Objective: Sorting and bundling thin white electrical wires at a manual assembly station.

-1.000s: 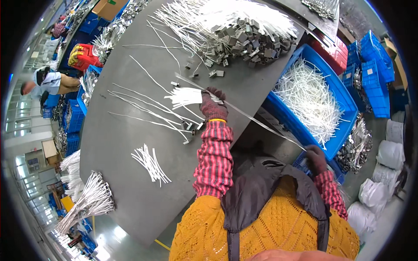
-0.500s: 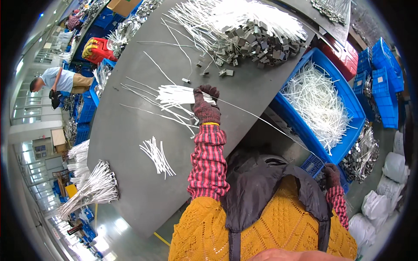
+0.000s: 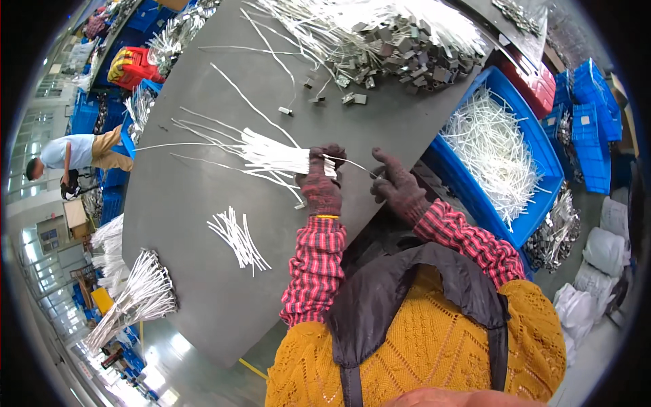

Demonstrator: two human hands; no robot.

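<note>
My left hand (image 3: 323, 182), in a dark knit glove, is closed around a bundle of white sleeves (image 3: 274, 152) held just over the grey tabletop. Thin white wires (image 3: 210, 129) stick out of the bundle's left end. Close by on the right, my gloved right hand (image 3: 400, 183) pinches the end of a thin wire (image 3: 352, 163) that runs to the bundle; its index finger is raised. A small metal piece (image 3: 300, 205) hangs under the bundle beside my left wrist. Other small metal pieces (image 3: 285, 110) lie beyond it.
A large heap of white wires with metal ends (image 3: 413, 61) covers the table's far side. A small pile of white sleeves (image 3: 239, 237) lies nearer. On the right stands a blue bin (image 3: 550, 183) of white sleeves. Wire bundles (image 3: 146, 288) overhang the left edge. A person (image 3: 78, 150) stands at left.
My right hand has come from the far right, beside the blue bin, up to my left hand. The long wire stretched rightward is now short there, and a long wire extends out leftward.
</note>
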